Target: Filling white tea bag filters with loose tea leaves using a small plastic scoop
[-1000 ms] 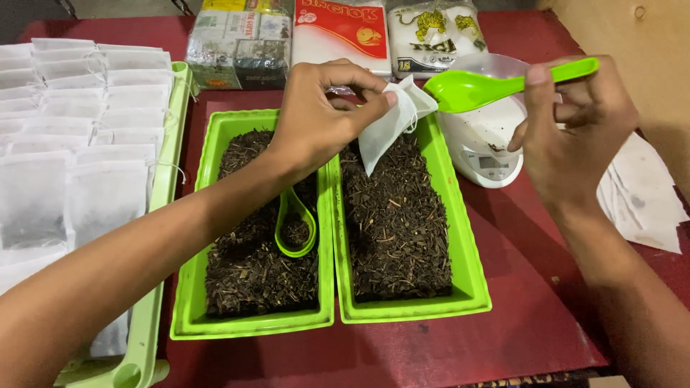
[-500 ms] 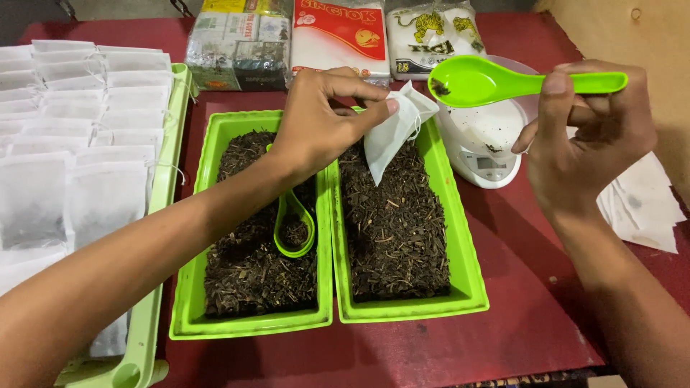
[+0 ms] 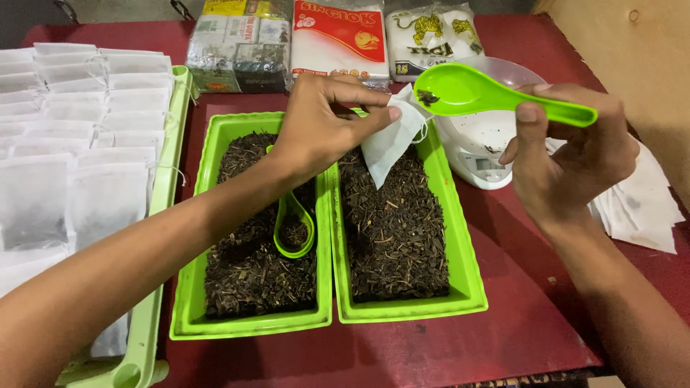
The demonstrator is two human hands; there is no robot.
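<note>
Your left hand (image 3: pixel 316 129) pinches a small white filter bag (image 3: pixel 390 140) by its upper edge, mouth up, hanging over the far end of the right green tray (image 3: pixel 471 287). Your right hand (image 3: pixel 575 154) grips the handle of a green scoop (image 3: pixel 460 90); the bowl sits at the bag's mouth, touching or just beside it, with a small pinch of dark leaf inside.

Advice: spread the mouth wide with thumb and forefinger, rest the scoop's lip inside the opening, and tilt slowly. Working above the tray looks sensible, since spill would land on the leaf.

Containers:
- Right tray: dark loose leaf (image 3: pixel 394 223), spread nearly edge to edge.
- Left green tray (image 3: pixel 188 294), touching it: same leaf, plus a second green scoop (image 3: pixel 293 228) lying bowl up, part filled.
- Pale tray (image 3: pixel 162 215) at far left: rows of flat white bags (image 3: pixel 86 129).
- Small white scale (image 3: pixel 483 147) beyond the right tray, under a clear bowl (image 3: pixel 503 79); a few crumbs show inside.
- Sealed packets (image 3: pixel 338 39) stand at the table's far edge.
</note>
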